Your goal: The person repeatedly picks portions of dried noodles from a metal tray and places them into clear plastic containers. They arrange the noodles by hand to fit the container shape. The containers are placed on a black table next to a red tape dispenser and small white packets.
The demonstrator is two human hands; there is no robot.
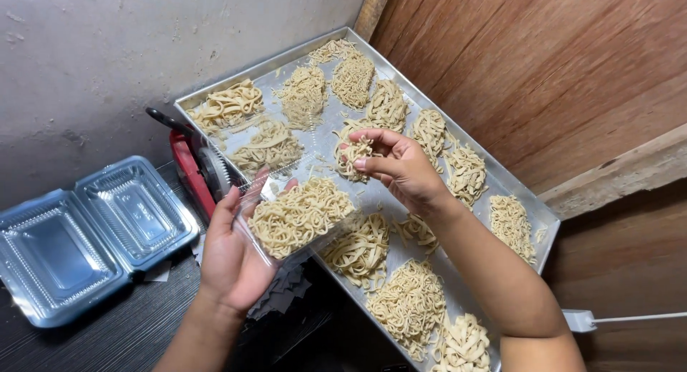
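Your left hand (pixel 232 254) cradles a clear plastic clamshell box (pixel 286 221) filled with pale flat noodles, fingers curled under it. At its one o'clock your right hand (pixel 401 168) pinches a small noodle bundle (pixel 356 153) — both above the long metal tray (pixel 526 200) of noodle nests. At nine o'clock, an empty open clamshell (pixel 79 236) rests on the dark worktop (pixel 136 329).

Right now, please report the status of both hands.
Left hand holds clear box of noodles. Right hand pinches noodle bundle over tray. Nothing between.
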